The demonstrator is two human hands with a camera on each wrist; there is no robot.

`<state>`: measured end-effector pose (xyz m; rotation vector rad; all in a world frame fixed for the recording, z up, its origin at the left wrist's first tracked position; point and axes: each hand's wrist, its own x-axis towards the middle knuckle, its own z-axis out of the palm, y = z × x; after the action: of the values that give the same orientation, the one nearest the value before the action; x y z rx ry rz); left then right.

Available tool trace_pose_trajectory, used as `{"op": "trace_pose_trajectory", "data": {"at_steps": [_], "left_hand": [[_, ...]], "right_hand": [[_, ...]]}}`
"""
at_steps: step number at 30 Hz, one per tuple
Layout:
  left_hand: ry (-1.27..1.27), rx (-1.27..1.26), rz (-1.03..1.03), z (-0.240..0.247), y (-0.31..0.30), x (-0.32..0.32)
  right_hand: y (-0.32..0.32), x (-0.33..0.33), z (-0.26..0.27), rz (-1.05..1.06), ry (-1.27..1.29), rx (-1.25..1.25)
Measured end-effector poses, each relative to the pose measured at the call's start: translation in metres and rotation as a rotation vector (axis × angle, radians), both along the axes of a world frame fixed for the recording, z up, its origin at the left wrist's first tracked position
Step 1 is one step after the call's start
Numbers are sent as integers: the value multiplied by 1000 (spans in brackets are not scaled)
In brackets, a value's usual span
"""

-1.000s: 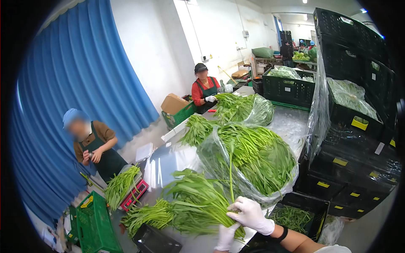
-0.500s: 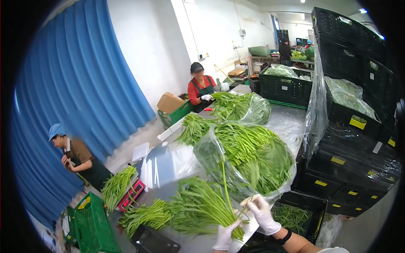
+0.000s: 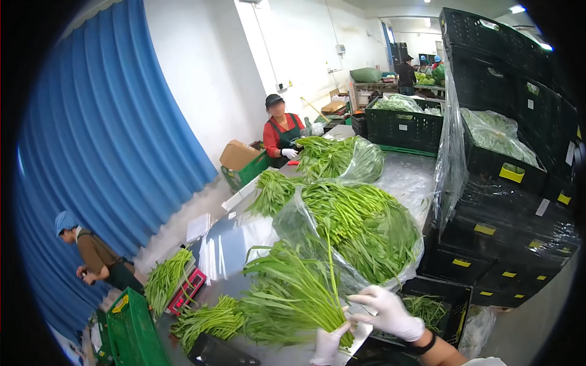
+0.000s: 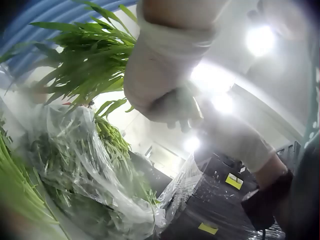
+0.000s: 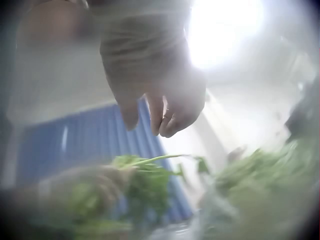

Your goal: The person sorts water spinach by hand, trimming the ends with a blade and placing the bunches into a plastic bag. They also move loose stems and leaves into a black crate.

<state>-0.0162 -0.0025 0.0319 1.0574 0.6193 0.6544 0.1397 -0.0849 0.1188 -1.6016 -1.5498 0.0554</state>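
Gloved in white, the left hand (image 3: 326,344) grips a leafy bunch of long green stems (image 3: 293,299) near their cut ends. Its glove (image 4: 160,70) fills the upper middle of the left wrist view, with leaves fanning out beside it. Just right of the stem ends is the right hand (image 3: 390,314), also gloved, its fingers bent slightly and holding nothing visible. From the right wrist view, that hand (image 5: 155,80) hangs above a thin stem (image 5: 157,159), apart from it. Behind the bunch lies an opened plastic bag (image 3: 299,222) full of greens.
A red scale (image 3: 187,291) carrying greens, a black tray (image 3: 220,352) and another pile (image 3: 210,317) are at left. Green crate (image 3: 131,329) stands lower left; black crates (image 3: 500,244) are stacked right. Two workers stand beyond the table (image 3: 400,174), others farther back.
The right hand has drawn away from the stems to the right, its fingers now more spread. The left hand still grips the bunch. The worker at left has turned away and bent forward.
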Motion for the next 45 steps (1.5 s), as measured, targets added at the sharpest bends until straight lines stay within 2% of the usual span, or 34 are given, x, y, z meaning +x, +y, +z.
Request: {"op": "trace_pose_trajectory", "data": {"at_steps": [2, 5, 7, 11, 13, 16, 19, 21, 23, 25, 26, 27, 28, 29, 30, 31, 32, 35, 36, 38, 39, 43, 45], "left_hand": [[34, -18, 102, -24, -2, -1], [22, -54, 133, -20, 0, -3], [28, -63, 141, -14, -2, -5], [-12, -89, 174, -12, -6, -8], [-45, -104, 202, -9, -7, -9], [16, -111, 228, -17, -2, -14], [-43, -101, 228, -11, 0, -14], [-14, -69, 212, 2, -2, -13], [19, -40, 189, 6, -3, -11], [63, -3, 207, 5, -3, -9], [59, -2, 204, 4, -3, -7], [29, -32, 224, 0, -4, -4], [3, -65, 244, -5, -5, -4], [8, -65, 239, -19, -4, -3], [145, 71, 293, -39, -4, -3], [278, 208, 346, -49, -4, -3], [198, 162, 274, -22, -5, -4], [77, 99, 372, -105, 8, 3], [74, 97, 379, -120, 9, 6], [78, 172, 478, -137, 11, 11], [75, 168, 486, -133, 10, 11], [417, 241, 325, -57, 4, -4], [506, 260, 281, -37, 2, -9]], "right_hand": [[27, -16, -4, 47, -22, 13], [46, -22, -13, 63, -60, 34], [47, -24, -16, 74, 28, -26], [48, -31, -27, -24, -92, 105], [48, -35, -29, -9, -106, 164], [45, -37, -35, 100, -173, 230], [21, -28, -34, 253, -79, 85], [12, -5, -14, 359, 374, 111], [-10, 38, -17, 682, 1017, 324], [-10, 45, -19, 1380, 1761, 835], [-2, 50, -36, 1183, 1619, 715], [4, 27, -3, 944, 1334, 415], [6, 10, 13, 550, 954, 90], [17, -7, 38, 625, 482, 24], [30, -22, 43, 423, -253, 101], [42, -37, 32, 218, -489, 243], [51, -44, 30, 147, -488, 235], [65, -46, 27, -9, -450, 210], [69, -47, 26, -92, -410, 188], [74, -47, 23, -79, -412, 210], [74, -48, 20, -76, -407, 225], [76, -52, 7, -51, -353, 289], [74, -52, 3, 87, -141, 261]]}}
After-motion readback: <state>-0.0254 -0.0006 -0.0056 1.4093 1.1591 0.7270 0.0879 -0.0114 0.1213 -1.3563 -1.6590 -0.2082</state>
